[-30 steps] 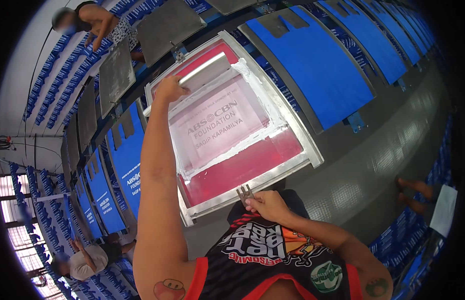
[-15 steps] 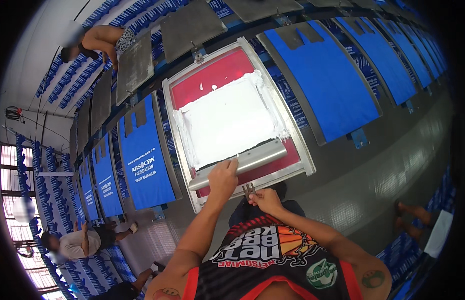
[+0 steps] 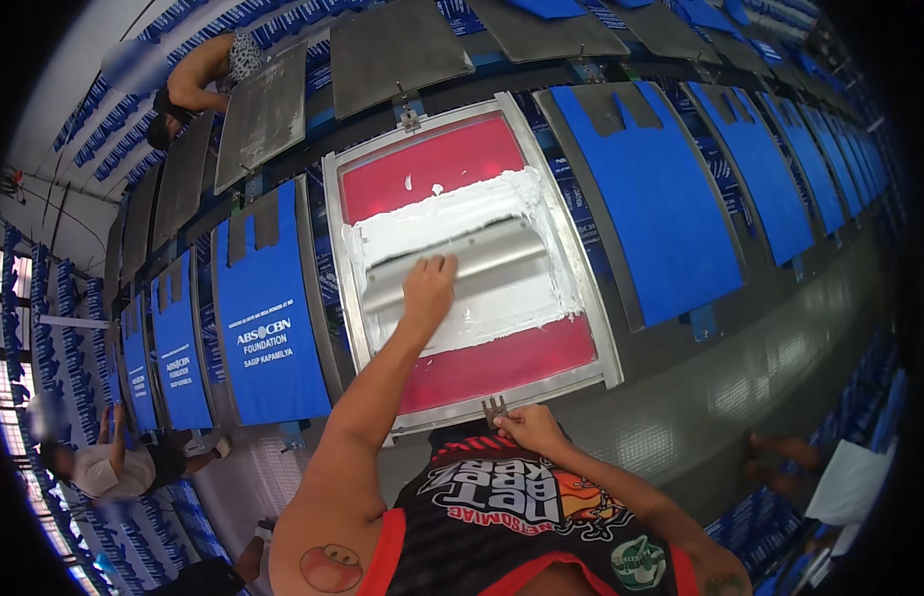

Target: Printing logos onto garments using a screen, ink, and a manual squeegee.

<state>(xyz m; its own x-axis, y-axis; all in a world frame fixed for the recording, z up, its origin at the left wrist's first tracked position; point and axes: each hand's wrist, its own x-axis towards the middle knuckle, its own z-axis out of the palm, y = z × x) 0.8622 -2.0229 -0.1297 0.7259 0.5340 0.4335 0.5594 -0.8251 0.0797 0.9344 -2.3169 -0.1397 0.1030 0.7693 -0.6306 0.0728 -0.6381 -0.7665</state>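
The silver squeegee [image 3: 490, 255] slants across white paste [image 3: 511, 300] on metal-edged red screen [image 3: 501, 365]; a pronged metal piece [image 3: 494, 407] is at the near edge.

Clock taken from picture centre. Between eight and nine o'clock, a blue sheet [image 3: 278, 343] bears white lettering: a small upper line, then larger lines with a round emblem. Two further blue sheets [image 3: 179, 372] [image 3: 137, 382] beyond carry similar white print, smaller. At six, a black jersey [image 3: 497, 487] shows bold white lettering; at five, its round green badge [image 3: 638, 563], lettering indistinct.
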